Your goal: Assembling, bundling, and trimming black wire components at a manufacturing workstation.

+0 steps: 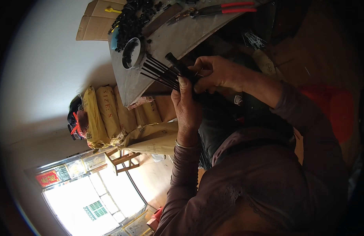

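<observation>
My left hand is closed around a bundle of thin black rods, which fan out toward the table. A thicker black tube-like piece rises beside the rods, between my hands. Against its right side, my right hand is closed with thumb and fingers pinched together. Whatever lies between those fingertips is too small to make out. Dark clothing behind my hands hides the lower part of the black pieces.
The grey table carries a round bowl, a heap of small black parts and a red-handled cutting tool. Thin metal wires lie beyond. Stuffed sacks and a wooden stool stand left; something red is at right.
</observation>
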Tool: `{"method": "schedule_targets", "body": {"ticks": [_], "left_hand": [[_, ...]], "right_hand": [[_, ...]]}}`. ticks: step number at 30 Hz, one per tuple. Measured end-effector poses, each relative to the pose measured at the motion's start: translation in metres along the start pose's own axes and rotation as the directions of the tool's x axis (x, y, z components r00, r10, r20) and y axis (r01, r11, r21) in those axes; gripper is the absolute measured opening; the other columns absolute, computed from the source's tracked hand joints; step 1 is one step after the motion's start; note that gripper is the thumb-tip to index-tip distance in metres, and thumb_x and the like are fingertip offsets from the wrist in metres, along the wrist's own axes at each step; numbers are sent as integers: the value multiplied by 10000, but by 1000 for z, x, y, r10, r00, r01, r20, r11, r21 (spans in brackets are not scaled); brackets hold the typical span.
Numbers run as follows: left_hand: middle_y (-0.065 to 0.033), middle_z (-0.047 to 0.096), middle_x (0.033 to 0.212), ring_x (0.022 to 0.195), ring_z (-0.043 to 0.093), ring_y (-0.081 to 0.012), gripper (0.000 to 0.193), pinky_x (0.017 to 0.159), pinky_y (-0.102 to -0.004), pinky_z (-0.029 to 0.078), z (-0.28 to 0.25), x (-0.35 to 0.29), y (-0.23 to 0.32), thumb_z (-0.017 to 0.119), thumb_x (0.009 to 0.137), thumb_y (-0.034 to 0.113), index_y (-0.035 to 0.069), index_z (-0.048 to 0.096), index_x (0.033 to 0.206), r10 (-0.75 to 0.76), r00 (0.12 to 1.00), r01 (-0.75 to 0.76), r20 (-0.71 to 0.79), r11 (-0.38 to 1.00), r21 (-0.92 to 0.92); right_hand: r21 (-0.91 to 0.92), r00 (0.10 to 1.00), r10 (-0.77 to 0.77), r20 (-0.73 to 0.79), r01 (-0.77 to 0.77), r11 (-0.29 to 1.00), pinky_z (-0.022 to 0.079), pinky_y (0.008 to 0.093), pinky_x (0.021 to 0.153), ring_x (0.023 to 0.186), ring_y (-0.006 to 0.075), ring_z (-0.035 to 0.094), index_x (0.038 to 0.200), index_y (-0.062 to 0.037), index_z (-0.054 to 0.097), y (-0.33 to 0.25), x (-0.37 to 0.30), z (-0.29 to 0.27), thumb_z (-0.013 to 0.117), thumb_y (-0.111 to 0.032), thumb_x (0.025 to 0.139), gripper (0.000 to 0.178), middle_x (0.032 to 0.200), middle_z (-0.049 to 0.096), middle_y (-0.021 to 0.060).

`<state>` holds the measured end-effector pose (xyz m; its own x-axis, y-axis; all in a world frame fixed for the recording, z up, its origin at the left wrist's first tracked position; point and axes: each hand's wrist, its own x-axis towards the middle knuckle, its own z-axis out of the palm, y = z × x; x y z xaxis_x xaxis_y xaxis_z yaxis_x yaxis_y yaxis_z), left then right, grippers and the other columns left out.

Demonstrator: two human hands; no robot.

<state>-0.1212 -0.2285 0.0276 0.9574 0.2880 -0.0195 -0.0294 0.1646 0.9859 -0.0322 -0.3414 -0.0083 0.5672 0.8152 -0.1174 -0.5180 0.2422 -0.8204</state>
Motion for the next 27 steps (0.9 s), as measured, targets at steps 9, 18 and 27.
{"method": "schedule_targets", "body": {"ticks": [9, 18, 27], "left_hand": [[-53, 626, 806, 659, 560, -95, 466, 592, -210, 440, -4, 22, -22, 413, 993, 432, 5, 582, 1073, 61, 960, -49, -272, 998, 49], [-1, 524, 678, 567, 459, -72, 446, 514, -213, 365, -6, 20, -28, 394, 999, 433, 22, 568, 1024, 85, 972, -84, -219, 996, 13], [17, 479, 650, 556, 441, -67, 406, 501, -206, 348, -8, 21, -28, 396, 1003, 404, 34, 561, 1020, 130, 962, -119, -239, 991, 60]], "right_hand": [[-555, 809, -535, -243, 337, 760, 454, 219, 649, 810, 81, 568, 1145, -39, 561, 30, 14, 9, 748, -158, 786, 422, 931, 599, 7], [-477, 884, -446, -141, 334, 813, 474, 242, 636, 727, 105, 598, 1038, -17, 573, 20, 7, 2, 622, -184, 901, 221, 860, 622, 34], [-109, 869, -370, -329, 355, 929, 465, 214, 601, 660, 69, 571, 970, -24, 543, 42, 3, 24, 501, -173, 977, 156, 781, 613, 15]]}}
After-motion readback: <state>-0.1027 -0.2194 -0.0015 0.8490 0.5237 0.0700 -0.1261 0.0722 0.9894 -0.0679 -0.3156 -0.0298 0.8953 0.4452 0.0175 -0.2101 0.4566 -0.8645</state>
